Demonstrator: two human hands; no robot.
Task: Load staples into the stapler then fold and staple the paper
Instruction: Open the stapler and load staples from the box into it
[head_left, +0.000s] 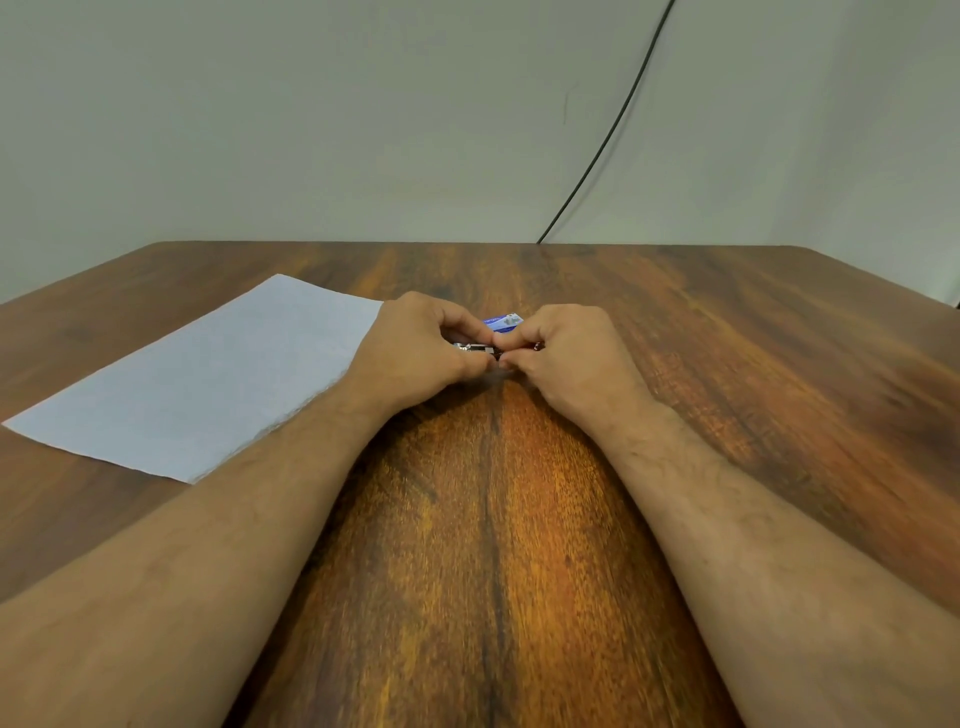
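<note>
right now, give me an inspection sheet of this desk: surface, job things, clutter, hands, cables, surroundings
surface: dark wooden table, grain running away from the viewer
job's things: sheet of paper flat and unfolded at left; small metal stapler mostly hidden between the hands; blue staple box just behind them
clutter: nothing seen
grippers: left hand and right hand both curled round the stapler
cables: one black cable running down the wall behind the table
surroundings: plain pale wall

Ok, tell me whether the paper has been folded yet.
No, the paper lies flat and unfolded on the table, left of both hands, which hold the stapler.
</note>
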